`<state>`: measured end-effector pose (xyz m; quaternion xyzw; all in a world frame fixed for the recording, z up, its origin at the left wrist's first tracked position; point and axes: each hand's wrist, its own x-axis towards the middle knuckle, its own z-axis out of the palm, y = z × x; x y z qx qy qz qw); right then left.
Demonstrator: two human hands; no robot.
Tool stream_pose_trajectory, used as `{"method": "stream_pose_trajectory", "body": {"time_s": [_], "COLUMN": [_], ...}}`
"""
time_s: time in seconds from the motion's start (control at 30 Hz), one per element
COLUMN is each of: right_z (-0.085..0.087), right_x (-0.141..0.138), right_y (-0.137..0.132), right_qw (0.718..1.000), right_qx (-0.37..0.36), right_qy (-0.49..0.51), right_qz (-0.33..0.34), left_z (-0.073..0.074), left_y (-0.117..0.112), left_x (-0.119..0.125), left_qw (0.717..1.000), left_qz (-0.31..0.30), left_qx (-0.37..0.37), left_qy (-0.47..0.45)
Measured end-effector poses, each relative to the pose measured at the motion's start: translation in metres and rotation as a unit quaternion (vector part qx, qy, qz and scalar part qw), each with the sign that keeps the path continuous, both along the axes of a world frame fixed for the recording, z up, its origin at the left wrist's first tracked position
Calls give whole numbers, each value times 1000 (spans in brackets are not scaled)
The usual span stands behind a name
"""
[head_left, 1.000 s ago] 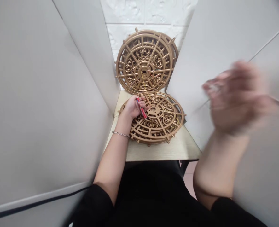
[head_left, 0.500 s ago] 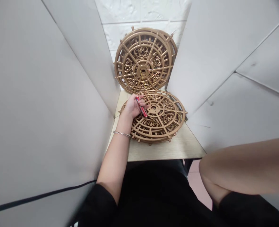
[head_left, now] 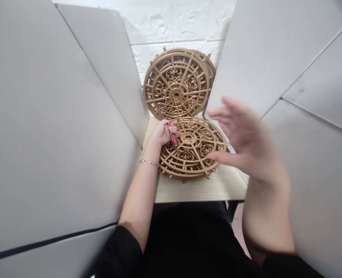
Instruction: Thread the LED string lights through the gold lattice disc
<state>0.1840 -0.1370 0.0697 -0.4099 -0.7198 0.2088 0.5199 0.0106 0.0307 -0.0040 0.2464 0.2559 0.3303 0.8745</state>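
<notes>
My left hand (head_left: 164, 134) is closed around a slim red cylinder (head_left: 172, 136) with some blue and white on it; its exact kind is not clear. That hand rests over the left side of a gold openwork disc (head_left: 207, 164), which lies flat on top of similar discs and has scrollwork and short pegs on its rim. My right hand (head_left: 240, 133) is in the air above the disc's right edge, blurred by motion, with thumb and fingers apart and nothing visible between them. Thin yellow wire (head_left: 177, 105) runs between the discs near my left hand.
More gold discs (head_left: 178, 52) lean upright against the white brick-patterned wall (head_left: 153, 25). They stand on a pale wooden tabletop (head_left: 199, 191). Grey panels close in on the left (head_left: 49, 123) and right (head_left: 312, 162), leaving a narrow space. A black cable (head_left: 51, 239) runs along the left panel.
My right hand has come into view from the lower right and reached over the disc's right side. My left hand keeps its grip on the red cylinder. The view has tilted slightly.
</notes>
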Motion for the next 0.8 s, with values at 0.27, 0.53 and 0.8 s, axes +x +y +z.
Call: {"method": "stream_pose_trajectory", "body": {"time_s": [0.27, 0.53, 0.8], "right_z": [-84, -80, -66], "right_x": [12, 14, -1], "right_y": [63, 58, 68], "right_qw": [967, 937, 954], "right_qx": [-148, -85, -134], "right_qy": [-184, -189, -190], "right_qz": [-92, -280, -189], "left_z": [10, 10, 6], "left_y": [2, -4, -6], "left_x": [-1, 2, 1], "left_qw": [998, 1000, 999], "left_qz": [-38, -17, -3], "left_qx": [23, -4, -20], "left_qy": [36, -20, -35]}}
